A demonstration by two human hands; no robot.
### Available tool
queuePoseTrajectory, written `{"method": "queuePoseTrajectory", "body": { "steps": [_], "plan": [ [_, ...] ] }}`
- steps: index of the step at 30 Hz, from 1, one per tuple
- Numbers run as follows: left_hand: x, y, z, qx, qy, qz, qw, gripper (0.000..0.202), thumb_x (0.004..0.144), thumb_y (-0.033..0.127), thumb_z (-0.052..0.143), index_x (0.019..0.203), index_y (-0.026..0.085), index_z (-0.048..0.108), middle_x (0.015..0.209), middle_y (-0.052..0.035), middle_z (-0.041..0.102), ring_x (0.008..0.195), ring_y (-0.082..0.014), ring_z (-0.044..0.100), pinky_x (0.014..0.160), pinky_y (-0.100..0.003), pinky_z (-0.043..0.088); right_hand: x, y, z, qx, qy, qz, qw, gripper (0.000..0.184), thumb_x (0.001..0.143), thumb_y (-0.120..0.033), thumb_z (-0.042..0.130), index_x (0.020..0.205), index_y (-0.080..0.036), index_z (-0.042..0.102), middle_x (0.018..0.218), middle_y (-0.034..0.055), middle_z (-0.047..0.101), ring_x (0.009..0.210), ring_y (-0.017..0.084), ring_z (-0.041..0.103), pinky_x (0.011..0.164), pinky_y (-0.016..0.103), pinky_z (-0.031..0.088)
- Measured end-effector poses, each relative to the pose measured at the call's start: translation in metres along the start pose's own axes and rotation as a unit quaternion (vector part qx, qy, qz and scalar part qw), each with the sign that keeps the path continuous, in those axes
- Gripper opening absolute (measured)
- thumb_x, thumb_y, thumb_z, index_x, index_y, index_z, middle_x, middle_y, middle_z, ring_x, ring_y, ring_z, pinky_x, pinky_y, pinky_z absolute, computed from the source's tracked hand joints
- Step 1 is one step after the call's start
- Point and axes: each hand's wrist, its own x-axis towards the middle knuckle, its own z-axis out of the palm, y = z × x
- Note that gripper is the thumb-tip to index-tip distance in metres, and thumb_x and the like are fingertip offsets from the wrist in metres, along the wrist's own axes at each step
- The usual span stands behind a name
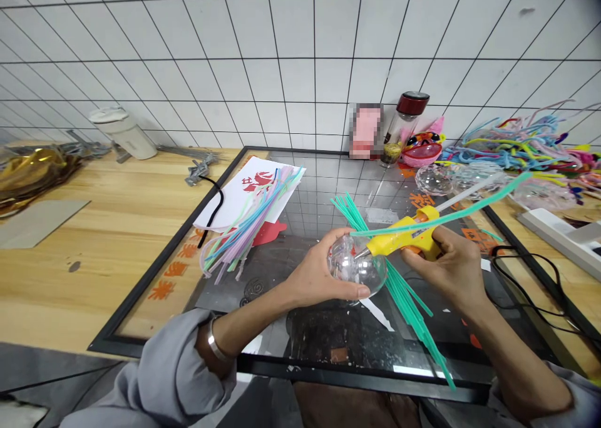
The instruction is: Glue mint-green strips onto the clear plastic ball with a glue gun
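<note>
My left hand (323, 268) is wrapped round a clear plastic ball (369, 276), its thumb across the lower side. In my right hand (451, 262) is a yellow hot glue gun (399, 237), its metal nozzle touching or very near the ball's surface. A white glue stick (469, 190) sticks out of the gun's back. One green pipe cleaner (488, 206) runs from the top of the ball along the gun toward the upper right. Beneath the ball and gun lies a bundle of green pipe cleaners (408, 309) on the glass.
A black-framed glass panel (291, 365) covers the table middle. Pastel pipe cleaners (248, 234) lie on white paper (225, 196). At the back right stand a tea bottle (399, 127) and a heap of coloured pipe cleaners (521, 140). A black cable (530, 253) and white power strip (563, 234) are at right.
</note>
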Motion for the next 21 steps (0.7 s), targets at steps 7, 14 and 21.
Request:
{"method": "queuePoseTrajectory", "body": {
  "steps": [7,14,21],
  "plan": [
    [-0.001,-0.002,0.002,0.001,-0.005,-0.003,1.000,0.095,0.055,0.032,0.091,0.137,0.022,0.044,0.124,-0.0118,0.065,0.114,-0.0323,0.063,0.102,-0.052,0.048,0.002,0.011,0.004,-0.030,0.021,0.035,0.999,0.033,0.065,-0.042,0.065,0.050,-0.025,0.041,0.044,-0.0046,0.041,0.043,0.010,0.035,0.045,0.027,0.027],
    [0.000,0.001,0.001,-0.005,-0.005,0.005,1.000,0.091,0.055,0.032,0.091,0.133,0.019,0.046,0.123,-0.0116,0.064,0.110,-0.0302,0.063,0.098,-0.047,0.050,0.001,0.003,0.001,-0.011,0.005,0.009,1.000,0.026,0.066,-0.039,0.063,0.054,-0.024,0.045,0.049,-0.0048,0.044,0.045,0.010,0.037,0.044,0.026,0.028],
    [0.000,0.000,0.001,-0.009,-0.011,0.002,1.000,0.092,0.056,0.032,0.090,0.135,0.020,0.044,0.122,-0.0116,0.064,0.110,-0.0295,0.063,0.095,-0.045,0.051,0.001,0.003,0.001,-0.023,0.014,0.022,0.999,0.030,0.065,-0.039,0.063,0.051,-0.025,0.041,0.047,-0.0037,0.045,0.045,0.011,0.038,0.045,0.026,0.029]
  ]
}}
